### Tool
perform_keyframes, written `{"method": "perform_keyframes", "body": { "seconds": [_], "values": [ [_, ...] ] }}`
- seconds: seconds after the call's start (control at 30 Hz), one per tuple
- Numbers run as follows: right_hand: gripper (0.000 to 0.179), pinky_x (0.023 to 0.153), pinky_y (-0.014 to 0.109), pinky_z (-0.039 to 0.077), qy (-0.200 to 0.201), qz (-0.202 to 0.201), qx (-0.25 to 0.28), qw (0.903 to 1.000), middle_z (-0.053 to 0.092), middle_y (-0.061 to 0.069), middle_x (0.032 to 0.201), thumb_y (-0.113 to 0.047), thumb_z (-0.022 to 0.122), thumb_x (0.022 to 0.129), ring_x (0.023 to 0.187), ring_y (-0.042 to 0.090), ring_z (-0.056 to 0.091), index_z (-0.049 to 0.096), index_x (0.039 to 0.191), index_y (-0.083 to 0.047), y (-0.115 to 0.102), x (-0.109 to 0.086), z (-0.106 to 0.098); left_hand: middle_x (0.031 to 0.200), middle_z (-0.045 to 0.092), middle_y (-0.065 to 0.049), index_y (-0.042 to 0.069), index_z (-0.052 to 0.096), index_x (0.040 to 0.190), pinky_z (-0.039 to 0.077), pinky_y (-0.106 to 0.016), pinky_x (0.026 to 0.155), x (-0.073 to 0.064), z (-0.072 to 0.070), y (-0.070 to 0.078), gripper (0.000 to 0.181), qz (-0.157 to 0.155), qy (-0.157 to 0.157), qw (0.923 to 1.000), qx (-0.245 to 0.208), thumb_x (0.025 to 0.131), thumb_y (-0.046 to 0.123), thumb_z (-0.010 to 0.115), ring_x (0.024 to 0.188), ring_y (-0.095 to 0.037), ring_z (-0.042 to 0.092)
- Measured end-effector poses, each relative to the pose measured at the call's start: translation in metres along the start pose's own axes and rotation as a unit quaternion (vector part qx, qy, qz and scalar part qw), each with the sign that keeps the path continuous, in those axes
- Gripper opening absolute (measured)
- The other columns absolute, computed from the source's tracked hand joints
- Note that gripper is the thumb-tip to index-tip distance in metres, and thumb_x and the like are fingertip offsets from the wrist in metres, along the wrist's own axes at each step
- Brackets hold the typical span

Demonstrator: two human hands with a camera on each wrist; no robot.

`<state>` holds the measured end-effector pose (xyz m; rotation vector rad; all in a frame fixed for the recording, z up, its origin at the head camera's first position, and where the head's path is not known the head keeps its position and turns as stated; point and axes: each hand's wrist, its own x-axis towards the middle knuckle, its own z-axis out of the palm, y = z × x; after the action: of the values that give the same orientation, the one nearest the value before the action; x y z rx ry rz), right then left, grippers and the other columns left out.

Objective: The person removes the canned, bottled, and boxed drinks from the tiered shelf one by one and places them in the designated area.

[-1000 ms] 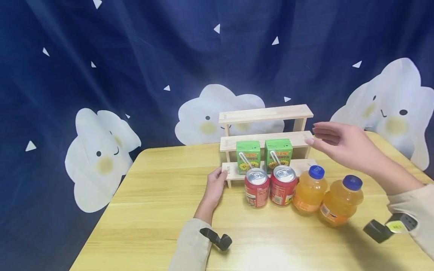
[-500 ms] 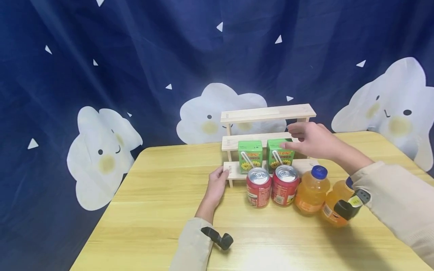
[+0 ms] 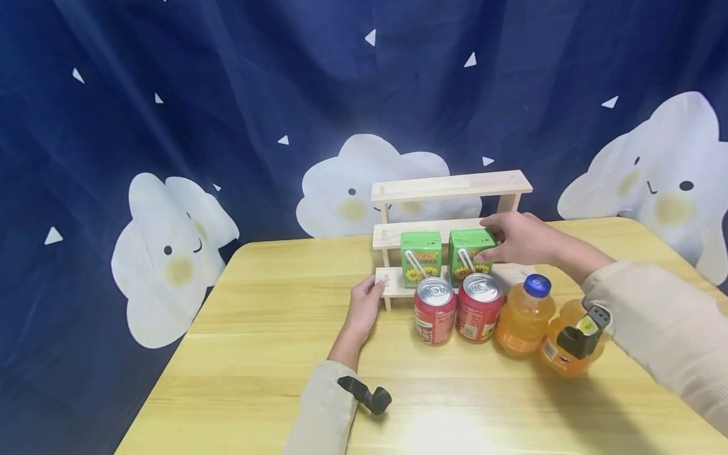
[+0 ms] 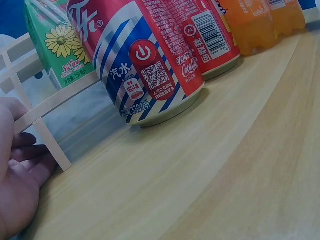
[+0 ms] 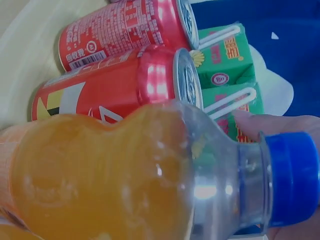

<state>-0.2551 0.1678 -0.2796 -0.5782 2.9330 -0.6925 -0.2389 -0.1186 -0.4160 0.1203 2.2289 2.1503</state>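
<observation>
Left hand [image 3: 364,306] rests on the yellow table [image 3: 256,354], fingers relaxed and straight, tips touching the left end of the wooden rack [image 3: 449,186] at its lowest step. Two green juice cartons stand on that step: left carton [image 3: 419,253], then right carton [image 3: 467,248]. Right hand [image 3: 520,239] grasps the right carton, fingers over its top, thumb on its front. In front: two red cans [image 3: 435,311], two orange bottles [image 3: 524,316].
</observation>
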Motion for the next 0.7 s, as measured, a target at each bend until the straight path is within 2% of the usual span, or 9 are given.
{"method": "perform_keyframes", "body": {
  "seconds": [0.2,0.53,0.7],
  "values": [
    [0.056,0.075,0.039,0.054,-0.02,-0.008,-0.001,0.9998,0.068,0.009,0.094,-0.021,0.079,0.076,0.079,0.019,0.058,0.058,0.12,0.006,0.0024,0.0042,0.0001,0.133,0.052,-0.023,-0.007,0.044,0.135,0.044,-0.039,0.103,0.0008,-0.0005,-0.0003,0.042,0.006,-0.002,1.0,0.001,0.097,0.012,0.044,0.121,-0.032,0.052],
    [0.044,0.082,0.045,0.054,-0.023,-0.006,0.003,0.9997,0.069,0.009,0.097,-0.017,0.076,0.079,0.084,0.021,0.061,0.06,0.116,0.003,0.0031,0.0024,0.0004,0.133,0.051,-0.024,-0.007,0.044,0.135,0.044,-0.039,0.104,0.0002,0.0,0.0001,0.042,0.004,0.001,1.0,0.004,0.097,0.013,0.044,0.122,-0.032,0.052],
    [0.043,0.077,0.04,0.055,-0.022,-0.008,0.002,0.9997,0.069,0.007,0.094,-0.019,0.076,0.079,0.081,0.019,0.06,0.061,0.114,0.002,0.0038,0.0021,0.0003,0.133,0.052,-0.023,-0.007,0.044,0.135,0.044,-0.039,0.103,0.0,-0.0001,0.0005,0.042,0.004,-0.002,1.0,0.005,0.098,0.013,0.044,0.121,-0.031,0.052]
  ]
}}
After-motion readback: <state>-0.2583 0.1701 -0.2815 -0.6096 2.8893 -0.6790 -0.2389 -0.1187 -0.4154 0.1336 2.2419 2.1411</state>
